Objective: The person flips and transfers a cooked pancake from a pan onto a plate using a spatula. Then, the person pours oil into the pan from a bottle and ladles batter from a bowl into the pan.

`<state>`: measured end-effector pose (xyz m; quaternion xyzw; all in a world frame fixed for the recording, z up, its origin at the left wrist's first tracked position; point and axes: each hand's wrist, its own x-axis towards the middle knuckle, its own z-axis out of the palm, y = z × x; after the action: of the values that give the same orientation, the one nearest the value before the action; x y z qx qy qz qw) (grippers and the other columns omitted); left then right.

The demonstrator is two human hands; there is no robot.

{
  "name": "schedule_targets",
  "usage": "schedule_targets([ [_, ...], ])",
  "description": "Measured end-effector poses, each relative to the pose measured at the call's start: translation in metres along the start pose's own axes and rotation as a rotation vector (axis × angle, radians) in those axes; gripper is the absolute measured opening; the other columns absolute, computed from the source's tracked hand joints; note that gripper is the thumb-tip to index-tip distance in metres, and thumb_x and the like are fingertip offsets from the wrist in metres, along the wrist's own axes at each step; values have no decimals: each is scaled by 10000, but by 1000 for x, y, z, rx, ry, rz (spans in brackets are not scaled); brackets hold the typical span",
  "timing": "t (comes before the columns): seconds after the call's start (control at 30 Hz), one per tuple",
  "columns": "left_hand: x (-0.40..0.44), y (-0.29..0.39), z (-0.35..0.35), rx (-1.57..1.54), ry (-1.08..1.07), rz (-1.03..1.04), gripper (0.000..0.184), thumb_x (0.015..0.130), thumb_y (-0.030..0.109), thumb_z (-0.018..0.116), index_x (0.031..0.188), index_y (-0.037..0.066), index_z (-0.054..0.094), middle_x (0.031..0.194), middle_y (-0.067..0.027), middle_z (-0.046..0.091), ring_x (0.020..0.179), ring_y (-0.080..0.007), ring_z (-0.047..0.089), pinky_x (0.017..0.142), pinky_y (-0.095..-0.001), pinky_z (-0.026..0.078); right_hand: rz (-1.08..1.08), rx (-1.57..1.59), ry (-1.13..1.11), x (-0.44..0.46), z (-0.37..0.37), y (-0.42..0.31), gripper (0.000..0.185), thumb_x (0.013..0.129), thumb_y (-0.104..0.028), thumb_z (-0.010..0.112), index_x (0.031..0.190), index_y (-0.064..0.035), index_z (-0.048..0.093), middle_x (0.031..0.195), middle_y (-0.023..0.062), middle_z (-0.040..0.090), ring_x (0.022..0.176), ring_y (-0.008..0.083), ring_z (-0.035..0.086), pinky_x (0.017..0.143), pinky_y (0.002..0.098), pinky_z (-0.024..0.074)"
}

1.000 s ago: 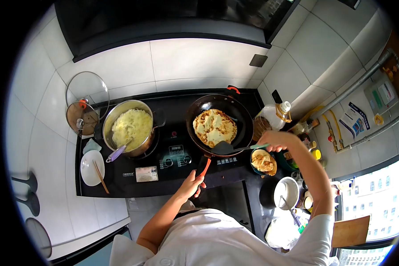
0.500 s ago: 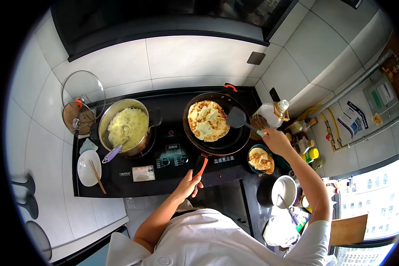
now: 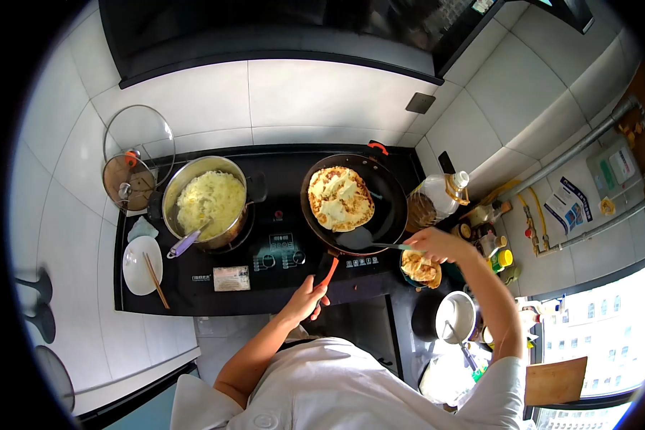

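Observation:
My left hand [image 3: 309, 297] is closed round the red and black handle of a frying pan [image 3: 390, 188] on the right side of the cooktop. In the pan lies a browned flat pancake [image 3: 340, 198], toward the left. My right hand [image 3: 441, 246] grips a spatula [image 3: 355, 239] with a dark blade and pale green handle. The blade is inside the pan, at its near rim, close to the pancake's lower edge; whether they touch I cannot tell. Below my right hand, a bowl holds folded pancakes [image 3: 421, 269], partly hidden by that hand.
A steel pot [image 3: 168, 211] of pale yellow batter-like food stands on the left burner, a purple-handled utensil [image 3: 185, 244] in it. Left of it are a white plate [image 3: 137, 266] with chopsticks [image 3: 156, 280] and glass lids [image 3: 127, 183]. An oil bottle [image 3: 441, 193] and a small saucepan [image 3: 456, 317] stand right.
My right hand has brought the spatula blade from the pan's right side down to its near rim. My left hand keeps its hold on the handle. The view has shifted slightly.

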<state>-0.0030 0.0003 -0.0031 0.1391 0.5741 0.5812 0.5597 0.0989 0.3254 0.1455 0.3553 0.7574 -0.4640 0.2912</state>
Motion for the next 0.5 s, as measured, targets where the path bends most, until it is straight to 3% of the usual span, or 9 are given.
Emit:
schedule_targets([
  [0.03, -2, 4, 1, 3, -4, 0, 322, 990, 296, 429, 1173, 56, 316, 801, -118, 559, 421, -109, 440, 367, -239, 366, -19, 130, -9, 10, 14, 10, 280, 920, -200, 533, 1183, -125, 595, 548, -23, 425, 385, 46, 343, 328, 195, 225],
  [0.1, -4, 5, 1, 6, -6, -2, 324, 990, 295, 429, 1174, 53, 315, 800, -119, 558, 419, -109, 439, 365, -239, 364, -189, 416, -98, 44, 48, 39, 321, 905, -247, 542, 1196, -113, 557, 624, 4, 517, 425, 60, 376, 348, 223, 255],
  [0.17, -3, 5, 2, 8, -8, 1, 316, 991, 290, 428, 1169, 52, 320, 798, -119, 558, 416, -108, 438, 362, -239, 363, -102, 308, 70, 43, 87, 12, 359, 879, -221, 583, 1213, -101, 526, 712, 58, 580, 510, 140, 535, 398, 283, 391],
  [0.27, -4, 7, 2, 18, 15, -17, 297, 992, 286, 424, 1161, 59, 333, 796, -117, 557, 412, -106, 436, 358, -237, 359, -522, -387, 539, 78, 118, 32, 359, 847, -191, 616, 1188, -105, 542, 837, 138, 615, 717, 282, 636, 586, 379, 509],
  [0.37, -8, 4, 2, 10, -4, -13, 284, 994, 280, 418, 1152, 57, 341, 793, -113, 556, 419, -103, 436, 365, -233, 361, -337, -466, 620, 62, 120, 4, 409, 810, -175, 638, 1202, -112, 537, 990, 187, 618, 881, 369, 618, 775, 414, 504],
  [0.5, -6, 8, 2, 0, 9, -12, 295, 993, 279, 419, 1156, 48, 337, 806, -116, 556, 431, -99, 433, 379, -229, 365, -465, -216, 589, 55, 86, 1, 364, 773, -144, 666, 1125, -64, 624, 965, 188, 650, 853, 317, 634, 747, 396, 502],
])
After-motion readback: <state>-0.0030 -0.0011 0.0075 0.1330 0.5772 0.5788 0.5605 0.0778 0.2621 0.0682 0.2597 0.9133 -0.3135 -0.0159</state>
